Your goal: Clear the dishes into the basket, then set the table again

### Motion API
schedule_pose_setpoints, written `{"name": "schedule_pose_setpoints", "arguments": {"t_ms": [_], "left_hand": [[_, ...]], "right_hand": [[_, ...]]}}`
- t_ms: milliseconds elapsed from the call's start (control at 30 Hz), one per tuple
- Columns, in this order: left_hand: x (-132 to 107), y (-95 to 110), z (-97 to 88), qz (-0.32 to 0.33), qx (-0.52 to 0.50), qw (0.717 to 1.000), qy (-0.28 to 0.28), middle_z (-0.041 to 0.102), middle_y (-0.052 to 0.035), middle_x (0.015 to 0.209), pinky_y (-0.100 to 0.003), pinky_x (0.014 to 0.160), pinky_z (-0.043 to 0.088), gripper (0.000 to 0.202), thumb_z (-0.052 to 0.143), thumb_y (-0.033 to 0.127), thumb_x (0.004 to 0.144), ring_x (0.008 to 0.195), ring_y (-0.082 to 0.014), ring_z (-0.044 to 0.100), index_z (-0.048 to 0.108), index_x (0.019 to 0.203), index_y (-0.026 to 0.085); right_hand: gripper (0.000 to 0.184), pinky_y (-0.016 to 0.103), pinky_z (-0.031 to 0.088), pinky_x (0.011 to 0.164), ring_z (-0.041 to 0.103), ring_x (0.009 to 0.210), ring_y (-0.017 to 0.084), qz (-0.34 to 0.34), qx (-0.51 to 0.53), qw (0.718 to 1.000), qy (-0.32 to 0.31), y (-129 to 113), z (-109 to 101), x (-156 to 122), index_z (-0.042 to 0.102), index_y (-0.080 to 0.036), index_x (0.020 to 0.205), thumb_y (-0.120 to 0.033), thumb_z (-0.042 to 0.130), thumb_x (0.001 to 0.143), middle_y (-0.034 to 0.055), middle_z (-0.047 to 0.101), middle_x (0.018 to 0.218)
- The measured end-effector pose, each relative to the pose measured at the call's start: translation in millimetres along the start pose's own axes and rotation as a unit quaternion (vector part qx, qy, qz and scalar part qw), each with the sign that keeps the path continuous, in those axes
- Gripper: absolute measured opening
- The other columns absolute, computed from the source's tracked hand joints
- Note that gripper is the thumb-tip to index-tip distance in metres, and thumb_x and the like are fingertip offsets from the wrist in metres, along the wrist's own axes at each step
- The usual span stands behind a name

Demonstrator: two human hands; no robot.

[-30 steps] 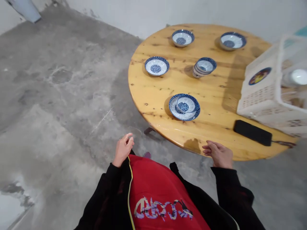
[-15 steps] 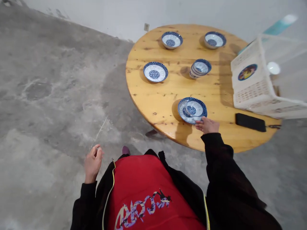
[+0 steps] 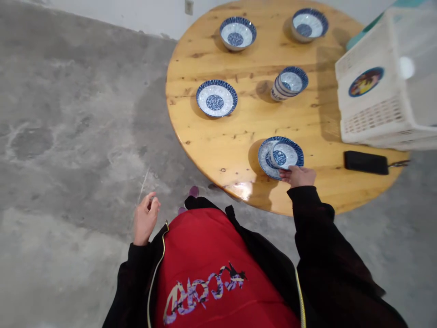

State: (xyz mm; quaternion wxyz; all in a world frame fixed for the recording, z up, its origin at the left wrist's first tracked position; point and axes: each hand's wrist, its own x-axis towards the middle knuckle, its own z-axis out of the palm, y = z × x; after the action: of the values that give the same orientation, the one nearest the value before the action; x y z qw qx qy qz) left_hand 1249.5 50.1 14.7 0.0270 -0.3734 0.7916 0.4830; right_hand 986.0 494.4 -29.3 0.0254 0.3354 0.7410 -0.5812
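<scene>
My right hand [image 3: 296, 175] pinches the near right rim of a small blue-and-white bowl [image 3: 290, 152]. This bowl sits inside a wider blue-and-white dish [image 3: 264, 161] near the front edge of the round wooden table [image 3: 235, 150]. Whether the fingertips also touch the dish's rim, I cannot tell. Away from the table, my left hand [image 3: 146, 219] hangs over the floor with loosely bent fingers, thumb apart, and nothing visible in it. A stack of small patterned bowls [image 3: 289, 84] stands behind the dish, slightly tilted in view.
A shallow patterned dish [image 3: 216, 98] lies at the table's left. Two deeper bowls stand at the back, one left [image 3: 238, 34] and one right [image 3: 309, 26]. On the right are a white plastic crate [image 3: 372, 109] and a black phone [image 3: 365, 162].
The view has shifted, and the table looks closer. My right hand keeps its grip on the small bowl, which stays within the dish. My left hand appears slightly higher and further right.
</scene>
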Motion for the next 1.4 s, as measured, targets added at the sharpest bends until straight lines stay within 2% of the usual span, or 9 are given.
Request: {"name": "schedule_pose_setpoints", "arguments": {"t_ms": [167, 300, 400, 600, 733, 900, 1167, 1300, 1400], "left_hand": [[36.7, 29.8, 13.7, 0.014, 0.01, 0.999, -0.035, 0.071, -0.0032, 0.082, -0.028, 0.074, 0.053, 0.049, 0.051, 0.047, 0.09, 0.07, -0.0173, 0.067, 0.067, 0.122, 0.014], [61.7, 47.1, 21.7, 0.027, 0.022, 0.998, -0.048, 0.071, -0.0025, 0.082, -0.028, 0.075, 0.052, 0.048, 0.05, 0.047, 0.091, 0.069, -0.0171, 0.067, 0.067, 0.123, 0.015], [74.1, 54.6, 25.2, 0.029, 0.03, 0.997, -0.065, 0.071, -0.0023, 0.082, -0.029, 0.075, 0.052, 0.049, 0.05, 0.047, 0.091, 0.069, -0.0166, 0.067, 0.066, 0.124, 0.014], [103.1, 59.3, 24.1, 0.026, 0.048, 0.992, -0.116, 0.072, -0.0027, 0.082, -0.028, 0.073, 0.052, 0.048, 0.05, 0.047, 0.091, 0.069, -0.0162, 0.067, 0.066, 0.122, 0.015], [133.3, 62.7, 13.7, 0.037, 0.059, 0.989, -0.134, 0.073, -0.0024, 0.082, -0.028, 0.074, 0.052, 0.046, 0.05, 0.046, 0.092, 0.069, -0.0163, 0.067, 0.066, 0.123, 0.016], [176.5, 71.4, -11.2, 0.046, 0.071, 0.987, -0.134, 0.073, -0.0024, 0.083, -0.029, 0.076, 0.051, 0.047, 0.049, 0.046, 0.091, 0.07, -0.017, 0.068, 0.067, 0.123, 0.017], [234.0, 77.5, -49.8, 0.07, 0.087, 0.984, -0.136, 0.074, -0.0028, 0.085, -0.028, 0.077, 0.052, 0.048, 0.049, 0.048, 0.09, 0.072, -0.0174, 0.069, 0.067, 0.123, 0.017], [248.1, 77.2, -61.4, 0.086, 0.092, 0.982, -0.144, 0.074, -0.004, 0.084, -0.029, 0.075, 0.052, 0.051, 0.049, 0.051, 0.091, 0.072, -0.0188, 0.069, 0.066, 0.124, 0.017], [252.9, 77.8, -66.2, 0.084, 0.096, 0.98, -0.153, 0.075, -0.0046, 0.084, -0.03, 0.075, 0.054, 0.051, 0.049, 0.051, 0.09, 0.071, -0.0192, 0.07, 0.067, 0.123, 0.016]], "right_hand": [[0.016, 0.025, 0.048, 0.037, 0.058, 0.043, 0.016, 0.037, 0.001, 0.998, 0.05, 2.4, -0.3, -7.5, 0.051, -0.02, 0.067, -0.005, 0.054, 0.073, 0.002, 0.06, 0.05], [0.016, 0.026, 0.053, 0.041, 0.061, 0.046, 0.017, 0.046, 0.015, 0.998, 0.04, -1.9, -1.8, -13.5, 0.051, -0.019, 0.066, -0.007, 0.059, 0.073, 0.0032, 0.062, 0.052], [0.021, 0.026, 0.055, 0.043, 0.062, 0.046, 0.017, 0.055, 0.021, 0.998, 0.037, -7.8, 0.5, -17.6, 0.05, -0.02, 0.065, -0.01, 0.067, 0.072, 0.0036, 0.062, 0.052], [0.013, 0.022, 0.051, 0.038, 0.058, 0.042, 0.014, 0.067, 0.003, 0.992, 0.107, -19.2, 12.4, -32.5, 0.054, -0.017, 0.066, -0.013, 0.062, 0.076, 0.004, 0.063, 0.051], [0.013, 0.02, 0.049, 0.038, 0.057, 0.04, 0.013, 0.064, -0.017, 0.987, 0.148, -26.4, 13.5, -49.5, 0.057, -0.014, 0.07, -0.018, 0.058, 0.082, 0.0045, 0.062, 0.051], [0.008, 0.018, 0.049, 0.038, 0.058, 0.042, 0.012, 0.033, -0.023, 0.976, 0.213, -32.5, 17.3, -76.3, 0.057, -0.016, 0.078, -0.023, 0.059, 0.079, 0.0005, 0.064, 0.055], [0.027, 0.019, 0.048, 0.037, 0.056, 0.039, 0.011, -0.016, -0.008, 0.975, 0.222, -24.7, 62.7, -121.1, 0.063, -0.015, 0.092, -0.029, 0.063, 0.068, -0.0028, 0.065, 0.057], [0.025, 0.019, 0.048, 0.038, 0.057, 0.041, 0.011, 0.014, 0.015, 0.974, 0.225, -17.9, 81.8, -127.5, 0.063, -0.017, 0.09, -0.028, 0.063, 0.068, -0.0034, 0.065, 0.058], [0.013, 0.019, 0.048, 0.039, 0.057, 0.043, 0.01, 0.059, 0.054, 0.963, 0.257, -17.4, 83.8, -118.2, 0.059, -0.019, 0.081, -0.026, 0.062, 0.071, -0.0028, 0.064, 0.058]]}}
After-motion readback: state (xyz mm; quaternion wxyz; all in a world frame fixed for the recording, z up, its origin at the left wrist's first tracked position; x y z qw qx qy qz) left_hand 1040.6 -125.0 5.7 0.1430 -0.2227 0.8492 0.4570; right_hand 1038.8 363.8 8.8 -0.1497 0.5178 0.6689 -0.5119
